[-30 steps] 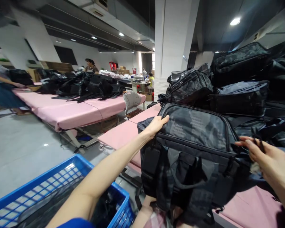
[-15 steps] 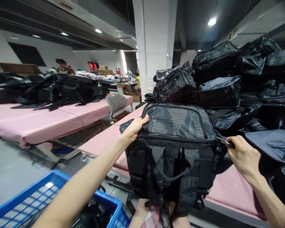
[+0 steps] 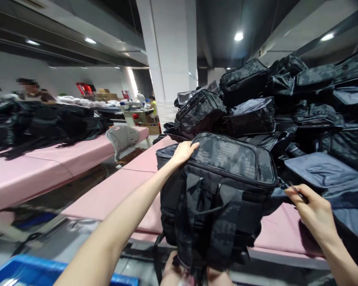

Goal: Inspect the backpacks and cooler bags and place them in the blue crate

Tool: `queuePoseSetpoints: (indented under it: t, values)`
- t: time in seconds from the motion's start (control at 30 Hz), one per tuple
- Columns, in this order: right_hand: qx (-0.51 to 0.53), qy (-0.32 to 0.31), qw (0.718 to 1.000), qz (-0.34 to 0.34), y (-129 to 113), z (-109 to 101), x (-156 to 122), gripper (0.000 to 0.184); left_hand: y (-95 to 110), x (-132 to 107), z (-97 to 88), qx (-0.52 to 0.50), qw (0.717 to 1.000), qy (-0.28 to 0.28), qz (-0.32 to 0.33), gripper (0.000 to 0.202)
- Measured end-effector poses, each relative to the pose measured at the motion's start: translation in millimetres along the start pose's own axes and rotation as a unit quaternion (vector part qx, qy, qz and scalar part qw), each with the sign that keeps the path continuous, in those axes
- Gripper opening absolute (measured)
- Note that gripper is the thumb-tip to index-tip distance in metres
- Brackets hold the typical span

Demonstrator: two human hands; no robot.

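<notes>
A dark grey camouflage backpack [image 3: 220, 198] stands upright in front of me at the edge of the pink table, its straps and carry handle facing me. Its padded top lid [image 3: 226, 155] tilts toward me. My left hand [image 3: 183, 153] is closed over the lid's left edge, thumb on top, fingers partly hidden. Beyond the bag's right corner, my right hand [image 3: 314, 202] is closed around a small dark, pointed tool [image 3: 298, 192] that looks like thread snips. Its tip is close to the zipper edge at that corner; whether it touches cannot be made out.
Similar camouflage bags [image 3: 310, 107] are piled high on the right, some with open grey-lined lids. A pink-covered table [image 3: 113, 194] runs behind the backpack. A blue plastic crate [image 3: 26, 270] stands lower left. Black bags [image 3: 44, 123] lie on another table, with a person [image 3: 32, 93] behind.
The view has swung right, and the crate has slid toward the lower left. The backpack's lid has tipped back and the bag has turned slightly. Both hands keep their hold.
</notes>
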State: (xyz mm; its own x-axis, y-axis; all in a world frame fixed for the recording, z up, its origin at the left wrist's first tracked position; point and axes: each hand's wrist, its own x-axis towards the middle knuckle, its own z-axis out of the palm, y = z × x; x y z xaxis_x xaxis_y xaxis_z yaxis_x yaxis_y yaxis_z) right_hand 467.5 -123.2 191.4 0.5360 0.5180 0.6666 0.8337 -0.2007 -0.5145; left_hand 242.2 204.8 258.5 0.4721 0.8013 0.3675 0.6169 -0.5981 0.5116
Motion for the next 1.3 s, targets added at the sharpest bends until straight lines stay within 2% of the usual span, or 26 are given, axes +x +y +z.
queuePoseSetpoints:
  t: [0.03, 0.1, 0.2, 0.27, 0.37, 0.47, 0.53, 0.63, 0.77, 0.83, 0.93, 1.0, 1.1, 1.3]
  values:
    - [0.009, -0.007, 1.000, -0.003, -2, 2, 1, 0.034, 4, -3, 2.2, 0.052, 0.999, -0.006, -0.003, 0.039]
    - [0.027, -0.011, 1.000, -0.002, -4, 8, 7, 0.033, 16, -18, 3.5, 0.136, 0.990, 0.028, 0.006, 0.043]
    - [0.056, -0.007, 0.997, 0.048, 2, 21, 15, 0.034, 43, -53, 2.8, 0.211, 0.965, 0.108, 0.108, 0.046]
    - [0.073, -0.007, 0.994, 0.083, 6, 27, 18, 0.036, 59, -76, 4.8, 0.218, 0.952, 0.123, 0.176, 0.040]
    - [0.089, -0.014, 0.992, 0.084, 8, 31, 19, 0.038, 75, -93, 14.6, 0.180, 0.942, 0.084, 0.270, 0.033]
    - [0.087, -0.006, 0.994, 0.069, 7, 33, 19, 0.038, 81, -94, 30.7, 0.093, 0.910, -0.012, 0.404, 0.032]
    - [0.080, -0.008, 0.994, 0.073, 7, 33, 19, 0.038, 82, -90, 40.3, 0.045, 0.892, -0.034, 0.448, 0.033]
    - [0.056, 0.008, 0.996, 0.065, 8, 32, 15, 0.041, 87, -87, 47.4, 0.024, 0.900, -0.041, 0.433, 0.028]
    - [-0.065, 0.093, 0.994, 0.006, 0, 25, -7, 0.054, 96, -82, 46.9, 0.016, 0.929, -0.109, 0.354, 0.018]
    - [-0.117, 0.109, 0.986, -0.055, -7, 23, -20, 0.044, 99, -79, 45.9, -0.007, 0.937, -0.155, 0.312, 0.016]
    - [-0.139, 0.111, 0.967, -0.182, -15, 25, -34, 0.023, 100, -74, 44.7, -0.040, 0.939, -0.219, 0.261, 0.018]
    - [-0.138, 0.126, 0.954, -0.234, -18, 29, -36, 0.021, 101, -71, 43.8, -0.051, 0.936, -0.247, 0.245, 0.019]
    - [-0.144, 0.155, 0.942, -0.259, -20, 36, -32, 0.021, 100, -69, 42.7, -0.057, 0.932, -0.267, 0.238, 0.021]
    - [-0.182, 0.159, 0.927, -0.286, -27, 41, -23, 0.019, 99, -69, 43.5, -0.073, 0.930, -0.265, 0.243, 0.020]
